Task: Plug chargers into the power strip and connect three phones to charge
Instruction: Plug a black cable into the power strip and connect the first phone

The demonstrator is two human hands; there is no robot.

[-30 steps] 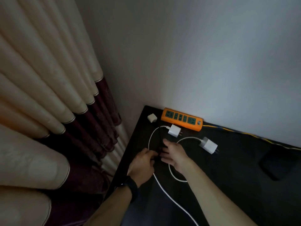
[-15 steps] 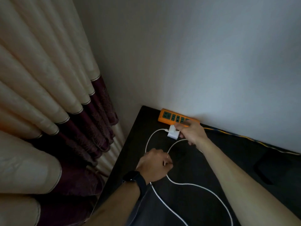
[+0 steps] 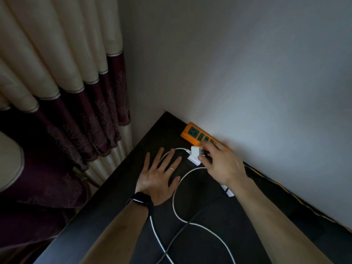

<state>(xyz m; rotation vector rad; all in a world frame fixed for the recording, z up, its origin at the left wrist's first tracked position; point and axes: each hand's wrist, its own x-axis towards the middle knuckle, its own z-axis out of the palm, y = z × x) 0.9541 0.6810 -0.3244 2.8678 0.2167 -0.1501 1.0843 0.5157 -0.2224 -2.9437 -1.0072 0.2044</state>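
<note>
White cable (image 3: pixel 173 202) is looped loose in front; soft, some drag expected. Left hand (image 3: pixel 159 178) is laid flat w/ fingers spread on dark table (image 3: pixel 106 202). Charger (image 3: pixel 195 151), judged light, rigid & smooth, is pinched at its sides by right hand (image 3: pixel 223 165), just before orange power strip (image 3: pixel 193 132) set vs. pale wall (image 3: pixel 247 73); curtain (image 3: pixel 66 73) is hung left.

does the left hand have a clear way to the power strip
Likely yes: the left hand lies flat, holding nothing, and only a white cable crosses between it and the power strip.
</note>
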